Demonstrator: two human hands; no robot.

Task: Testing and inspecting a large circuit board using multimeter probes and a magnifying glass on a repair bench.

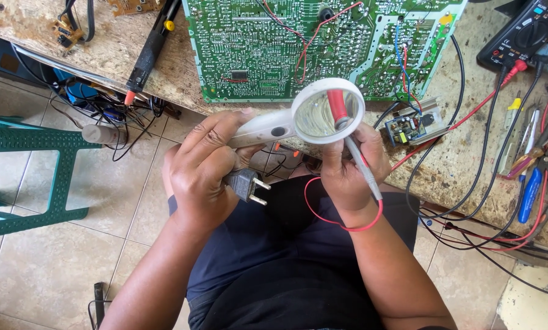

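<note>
White plastic makes up the magnifying glass point(322, 113), and it is held by its handle in the left hand point(203, 174), with the fingers closed around it. A dark plug point(244, 185) with two metal pins is tucked under the same hand, near the palm. The round lens is held up just in front of the counter point(469, 165) edge, above the lap.

A red test probe point(347, 131) is gripped in the right hand point(347, 168), fingers shut around its thin grey part. Its red tip is seen through the lens. A red wire point(341, 223) loops down from it around the wrist.

A big green circuit board point(298, 49) is laid on the counter, just behind the lens. A small circuit board point(411, 127) is set beside it, and a black meter point(524, 30) is placed at the far right, near some hand tools point(539, 177). A green stool point(36, 165) is stood on the tiled floor.

The probe tip is being looked at closely. The boards are not touched by it yet, so the checking looks only just begun.
</note>
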